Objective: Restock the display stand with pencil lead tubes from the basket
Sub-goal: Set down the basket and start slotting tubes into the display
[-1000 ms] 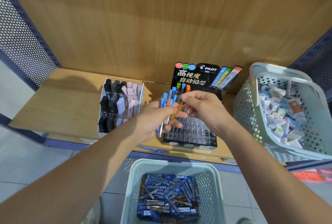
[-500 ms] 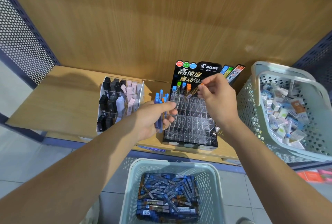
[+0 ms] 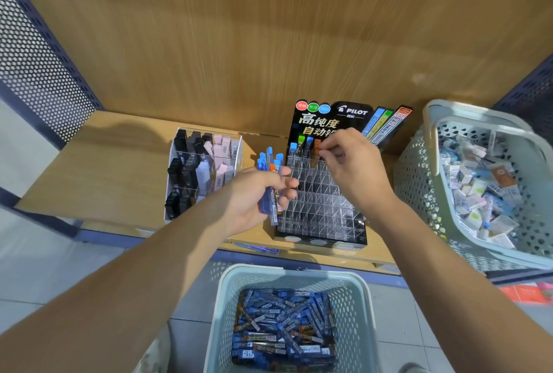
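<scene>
Now: right hand [image 3: 356, 169] is up at the back row of the stand [image 3: 320, 208], thumb and forefinger pinching an orange-capped tube [image 3: 316, 145] near its cap, other fingers loosely curled. The tube is close to upright, its long axis running down into a cell just right of three seated tubes [image 3: 301, 148] with blue, green and blue caps. The cell lies straight below the fingertips, so the likely move is a short push down, then release.

Right hand is the nearer one. Left hand [image 3: 254, 199] sits off the stand's left edge, fingers wrapped round a bunch [image 3: 270, 181] of tubes, caps up, mostly blue, one orange.

- Stand: clear hard plastic, a stepped grid of small square cells, nearly all empty, with a black printed card [image 3: 317, 121] behind.
- Tubes: slim, translucent, with glossy caps.
- Basket [image 3: 287, 269]: pale perforated plastic, below the shelf [image 3: 104, 163] front, heaped with tubes lying every way.

Restock looks barely begun.
</scene>
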